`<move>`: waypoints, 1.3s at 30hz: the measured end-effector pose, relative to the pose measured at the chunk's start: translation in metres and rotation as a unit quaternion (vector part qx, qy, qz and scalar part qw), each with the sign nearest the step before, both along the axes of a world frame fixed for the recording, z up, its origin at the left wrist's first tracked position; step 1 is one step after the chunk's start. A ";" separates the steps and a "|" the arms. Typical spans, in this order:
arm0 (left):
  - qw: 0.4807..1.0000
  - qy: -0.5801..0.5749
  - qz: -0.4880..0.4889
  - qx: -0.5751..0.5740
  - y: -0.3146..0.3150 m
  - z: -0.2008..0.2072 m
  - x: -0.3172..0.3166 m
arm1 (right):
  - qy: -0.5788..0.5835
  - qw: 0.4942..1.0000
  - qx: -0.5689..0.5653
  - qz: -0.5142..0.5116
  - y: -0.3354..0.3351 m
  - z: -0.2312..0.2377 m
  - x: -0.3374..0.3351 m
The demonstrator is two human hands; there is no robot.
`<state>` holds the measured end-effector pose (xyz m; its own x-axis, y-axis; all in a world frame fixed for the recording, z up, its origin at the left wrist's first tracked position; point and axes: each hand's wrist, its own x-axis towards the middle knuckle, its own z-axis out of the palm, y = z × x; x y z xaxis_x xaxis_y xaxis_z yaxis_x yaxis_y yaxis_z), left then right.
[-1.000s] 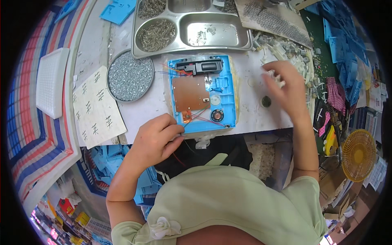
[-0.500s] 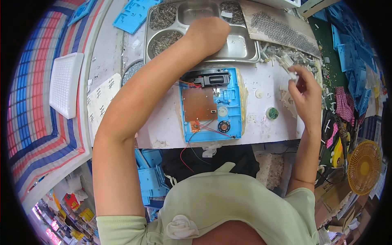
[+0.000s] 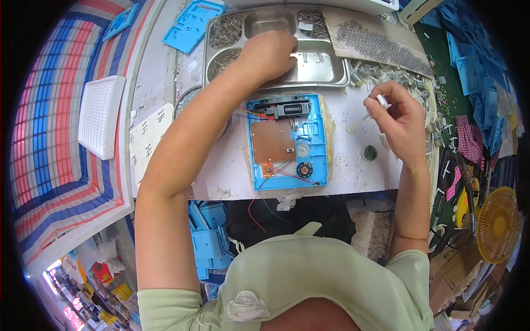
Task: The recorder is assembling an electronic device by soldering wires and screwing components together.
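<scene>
My left hand (image 3: 269, 54) is over the steel compartment tray (image 3: 327, 62), by the divider between its compartments. Its fingers are curled down and closed, and their tips are partly hidden. Between thumb and fingers my right hand (image 3: 402, 110) pinches a small white plastic part (image 3: 383, 101), held above the table right of the tray. In front of me lies an open blue plastic casing (image 3: 321, 132). Inside it are a brown circuit board (image 3: 270, 140), a black block (image 3: 291, 109), a round speaker (image 3: 304, 169) and thin wires, some hanging over the table's edge.
Small metal pieces fill several tray compartments. A board (image 3: 381, 47) covered with small grey pieces lies at the back right, loose white plastic parts (image 3: 364, 71) beside it. A green round piece (image 3: 369, 153) sits on the table. Blue panels (image 3: 193, 25) lie at the back left.
My left hand has shifted left across the tray, from the large compartment toward the divider. My right hand has drawn left, away from the loose parts, with the white plastic part in its fingertips.
</scene>
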<state>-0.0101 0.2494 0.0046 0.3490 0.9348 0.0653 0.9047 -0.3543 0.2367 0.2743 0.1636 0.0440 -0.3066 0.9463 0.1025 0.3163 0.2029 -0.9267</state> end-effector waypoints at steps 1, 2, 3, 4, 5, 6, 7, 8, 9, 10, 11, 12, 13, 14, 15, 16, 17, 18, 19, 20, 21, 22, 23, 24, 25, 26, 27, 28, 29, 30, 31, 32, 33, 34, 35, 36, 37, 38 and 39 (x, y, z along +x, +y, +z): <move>1.000 0.008 0.013 -0.010 -0.003 0.001 0.006 | -0.003 1.000 -0.003 0.006 0.002 0.000 -0.004; 0.999 0.014 0.038 -0.031 -0.004 0.005 0.014 | -0.008 1.000 -0.007 0.012 0.004 0.000 -0.007; 0.999 0.017 0.036 -0.026 -0.003 0.004 0.020 | -0.012 1.000 0.001 0.017 0.007 0.000 -0.010; 0.999 0.021 0.033 -0.021 -0.002 0.002 0.025 | -0.017 1.000 0.008 0.022 0.011 -0.002 -0.013; 0.999 0.025 0.031 -0.016 -0.001 0.000 0.030 | -0.021 0.999 0.015 0.027 0.013 -0.002 -0.015; 0.999 0.027 0.019 -0.014 0.000 -0.001 0.034 | -0.030 0.999 0.017 0.025 0.014 -0.001 -0.017; 0.999 0.040 0.019 -0.015 0.003 -0.006 0.039 | -0.039 0.999 0.019 0.023 0.014 0.000 -0.018; 0.998 0.056 0.021 -0.017 0.005 -0.010 0.041 | -0.046 0.998 0.019 0.023 0.013 0.000 -0.020; 0.997 0.071 0.023 -0.020 0.006 -0.014 0.041 | -0.043 0.999 0.018 0.021 0.012 0.001 -0.020; 0.996 0.085 0.000 -0.011 0.006 -0.018 0.039 | -0.039 0.999 0.016 0.018 0.011 0.003 -0.019; 0.996 0.092 -0.009 -0.013 0.004 -0.016 0.039 | -0.037 0.999 0.012 0.013 0.007 0.005 -0.016; 0.995 0.098 -0.018 -0.014 0.004 -0.013 0.039 | -0.032 0.999 0.004 0.004 0.002 0.004 -0.011; 0.994 0.104 -0.027 -0.016 0.002 -0.011 0.040 | -0.027 1.000 -0.003 -0.005 -0.005 0.003 -0.005; 0.996 0.091 -0.012 -0.016 0.004 -0.012 0.039 | -0.018 1.000 -0.008 -0.013 -0.010 0.002 -0.001; 0.998 0.065 -0.013 -0.004 0.006 -0.013 0.037 | -0.014 1.000 -0.023 -0.015 -0.017 0.003 0.001; 0.999 0.038 -0.013 0.009 0.008 -0.014 0.035 | -0.011 0.999 -0.038 -0.018 -0.024 0.003 0.004; 1.000 0.009 -0.017 0.021 0.009 -0.015 0.036 | -0.009 0.998 -0.052 -0.023 -0.031 0.005 0.007; 0.999 -0.024 -0.024 0.031 0.010 -0.016 0.039 | -0.018 0.998 -0.056 -0.028 -0.037 0.004 0.012; 0.997 -0.056 -0.031 0.042 0.010 -0.019 0.044 | -0.022 0.998 -0.061 -0.027 -0.044 0.005 0.014; 0.994 -0.088 -0.037 0.053 0.011 -0.023 0.047 | -0.024 0.997 -0.064 -0.025 -0.049 0.005 0.014; 0.994 -0.083 -0.043 0.051 0.012 -0.026 0.052 | -0.027 0.997 -0.068 -0.022 -0.053 0.005 0.015; 0.995 -0.077 -0.048 0.049 0.014 -0.029 0.057 | -0.023 0.999 -0.043 -0.019 -0.056 0.003 0.012; 0.995 -0.074 -0.057 0.047 0.016 -0.028 0.063 | -0.022 0.998 -0.046 -0.020 -0.058 0.002 0.013; 0.995 -0.052 -0.072 0.045 0.016 -0.025 0.067 | -0.021 0.998 -0.049 -0.022 -0.061 0.001 0.014; 0.996 -0.040 -0.069 0.036 0.018 -0.024 0.068 | -0.019 0.998 -0.052 -0.022 -0.061 0.001 0.015; 0.997 -0.028 -0.066 0.025 0.018 -0.024 0.068 | -0.021 0.999 -0.045 -0.019 -0.061 0.001 0.015; 0.998 -0.016 -0.062 0.015 0.018 -0.024 0.066 | -0.023 0.999 -0.039 -0.015 -0.061 0.001 0.016; 0.998 -0.026 -0.054 0.025 0.018 -0.025 0.063 | -0.025 0.999 -0.032 -0.011 -0.060 0.001 0.015; 0.998 -0.036 -0.044 0.035 0.016 -0.023 0.057 | -0.012 0.999 -0.050 -0.017 -0.060 0.003 0.015; 0.998 -0.044 -0.032 0.045 0.012 -0.019 0.050 | 0.001 0.997 -0.070 -0.022 -0.060 0.006 0.015; 0.998 -0.050 -0.017 0.046 0.010 -0.014 0.040 | 0.015 0.996 -0.090 -0.025 -0.060 0.008 0.014; 0.997 -0.056 -0.003 0.047 0.002 -0.001 0.026 | 0.047 0.993 -0.098 -0.034 -0.059 0.008 0.012; 0.990 -0.138 -0.018 0.033 -0.019 0.024 0.014 | 0.078 0.990 -0.108 -0.044 -0.059 0.008 0.011; 0.974 -0.223 -0.038 0.018 -0.048 0.044 0.008 | 0.106 0.986 -0.117 -0.059 -0.060 0.010 0.012; 0.948 -0.311 -0.062 -0.026 -0.076 0.048 0.005 | 0.126 0.986 -0.102 -0.049 -0.063 0.012 0.009; 0.911 -0.397 -0.082 -0.072 -0.107 0.051 0.004 | 0.145 0.985 -0.090 -0.038 -0.069 0.013 0.004; 0.872 -0.443 -0.037 -0.204 -0.139 0.061 0.006 | 0.162 0.983 -0.077 -0.033 -0.076 0.014 -0.002; 0.817 -0.475 0.015 -0.326 -0.168 0.075 0.007 | 0.152 0.988 -0.019 0.007 -0.078 0.012 -0.009; 0.765 -0.522 0.055 -0.373 -0.190 0.075 0.010 | 0.144 0.988 0.040 0.044 -0.081 0.009 -0.016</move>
